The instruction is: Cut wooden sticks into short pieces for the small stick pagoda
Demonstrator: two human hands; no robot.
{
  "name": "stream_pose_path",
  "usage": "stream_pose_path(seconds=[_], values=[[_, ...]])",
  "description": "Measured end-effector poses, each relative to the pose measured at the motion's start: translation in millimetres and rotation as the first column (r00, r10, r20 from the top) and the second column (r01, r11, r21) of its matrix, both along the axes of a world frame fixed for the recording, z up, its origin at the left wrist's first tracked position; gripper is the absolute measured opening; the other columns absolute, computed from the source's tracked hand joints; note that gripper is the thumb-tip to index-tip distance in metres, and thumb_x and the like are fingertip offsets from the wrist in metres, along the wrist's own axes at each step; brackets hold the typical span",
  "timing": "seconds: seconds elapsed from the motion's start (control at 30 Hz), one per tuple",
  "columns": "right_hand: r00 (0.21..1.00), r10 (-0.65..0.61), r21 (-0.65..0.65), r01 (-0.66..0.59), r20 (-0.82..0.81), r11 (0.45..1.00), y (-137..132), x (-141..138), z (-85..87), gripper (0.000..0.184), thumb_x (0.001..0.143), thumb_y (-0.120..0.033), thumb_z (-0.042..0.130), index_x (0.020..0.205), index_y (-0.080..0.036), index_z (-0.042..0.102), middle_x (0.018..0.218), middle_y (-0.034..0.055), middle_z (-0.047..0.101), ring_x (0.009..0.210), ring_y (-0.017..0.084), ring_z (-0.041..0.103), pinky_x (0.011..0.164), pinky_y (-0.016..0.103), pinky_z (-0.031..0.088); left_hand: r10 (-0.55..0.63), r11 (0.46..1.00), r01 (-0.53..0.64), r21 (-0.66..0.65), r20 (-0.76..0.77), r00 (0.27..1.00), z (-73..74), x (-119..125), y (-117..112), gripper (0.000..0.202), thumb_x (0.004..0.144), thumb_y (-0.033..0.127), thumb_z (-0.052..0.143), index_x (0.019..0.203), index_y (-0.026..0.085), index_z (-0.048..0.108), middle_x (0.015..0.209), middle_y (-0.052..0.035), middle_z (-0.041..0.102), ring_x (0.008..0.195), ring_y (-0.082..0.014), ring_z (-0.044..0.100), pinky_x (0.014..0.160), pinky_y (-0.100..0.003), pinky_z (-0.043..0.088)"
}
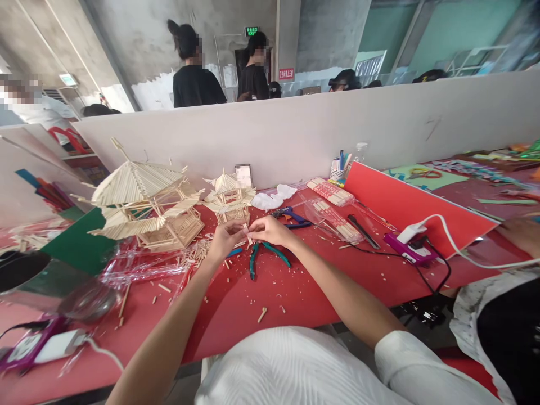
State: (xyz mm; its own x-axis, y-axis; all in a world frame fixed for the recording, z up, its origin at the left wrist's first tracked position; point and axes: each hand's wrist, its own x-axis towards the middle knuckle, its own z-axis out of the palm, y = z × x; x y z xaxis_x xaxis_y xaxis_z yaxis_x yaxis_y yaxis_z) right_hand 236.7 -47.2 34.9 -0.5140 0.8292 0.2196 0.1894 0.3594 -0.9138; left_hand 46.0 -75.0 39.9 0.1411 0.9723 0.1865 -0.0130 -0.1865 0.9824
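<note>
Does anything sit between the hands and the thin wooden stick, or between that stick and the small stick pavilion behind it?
Nothing visible. Left hand and right hand both pinch the thin wooden stick directly; only red table lies between it and the small stick pavilion. Green-handled pliers lie nearer the person.
</note>
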Motion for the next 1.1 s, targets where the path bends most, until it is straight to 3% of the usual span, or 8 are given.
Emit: stream_pose_path(seconds=[0.63,1.1], values=[[1.0,0.01,-0.04,-0.01,-0.001,0.999,-4.0,0.7,4.5,0.032,0.074,-0.044,0.077,0.085,-0.014,0.072,0.073,0.0047,0.072,0.068,0.017,0.064,0.063,0.025,0.047,-0.013,1.0,0.015,0.025,-0.059,0.998,1.0,-0.8,-1.9,0.061,0.059,0.053,0.088,0.102,0.013,0.072,0.083,-0.0065,0.074,0.073,-0.0188,0.069,0.073,-0.034,0.06],[0.998,0.004,-0.097,-0.01,-0.057,0.995,-6.0,-1.9,4.9,0.027,0.072,-0.029,0.078,0.086,-0.018,0.058,0.076,0.0022,0.07,0.062,0.013,0.062,0.062,0.025,0.049,0.044,0.998,-0.039,0.051,-0.103,0.994,5.8,-0.9,-2.3,0.057,0.059,0.05,0.088,0.101,0.014,0.072,0.076,-0.005,0.072,0.07,-0.0187,0.067,0.068,-0.031,0.058]])
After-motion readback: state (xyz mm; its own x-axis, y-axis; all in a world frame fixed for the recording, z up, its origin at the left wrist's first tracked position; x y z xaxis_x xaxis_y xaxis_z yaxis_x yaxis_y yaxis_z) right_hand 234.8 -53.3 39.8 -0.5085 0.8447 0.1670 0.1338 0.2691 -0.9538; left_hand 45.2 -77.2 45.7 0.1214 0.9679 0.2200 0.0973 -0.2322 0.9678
